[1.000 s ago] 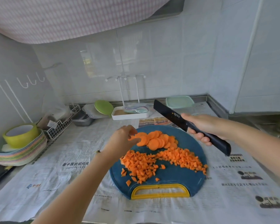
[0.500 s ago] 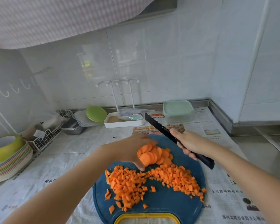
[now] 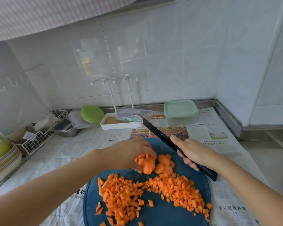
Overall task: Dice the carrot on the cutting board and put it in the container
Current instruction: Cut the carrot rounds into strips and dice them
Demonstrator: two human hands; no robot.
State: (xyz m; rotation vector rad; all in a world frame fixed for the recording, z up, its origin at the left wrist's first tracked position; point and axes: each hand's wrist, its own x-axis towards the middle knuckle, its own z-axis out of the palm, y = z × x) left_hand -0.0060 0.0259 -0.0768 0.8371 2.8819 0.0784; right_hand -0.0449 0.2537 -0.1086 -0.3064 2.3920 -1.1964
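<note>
The board (image 3: 162, 212), round and dark blue, is lying flat in front of you. Orange dice (image 3: 121, 198) are lying in two heaps across its near half, the heaps meeting at the middle, with a few stray bits beside them. Your left hand (image 3: 129, 154) is pinching a stack (image 3: 147, 163) of round carrot discs, standing on edge at the board's middle. Just right of it, loose slices (image 3: 165, 163) are lying flat and overlapping. Your right hand (image 3: 196, 154) is gripping the all-black knife (image 3: 160, 136) by its handle, the blade pointing away and leftward over the board's far edge. The container (image 3: 180, 111), clear with its pale green lid on, is standing at the back, well apart from the board.
</note>
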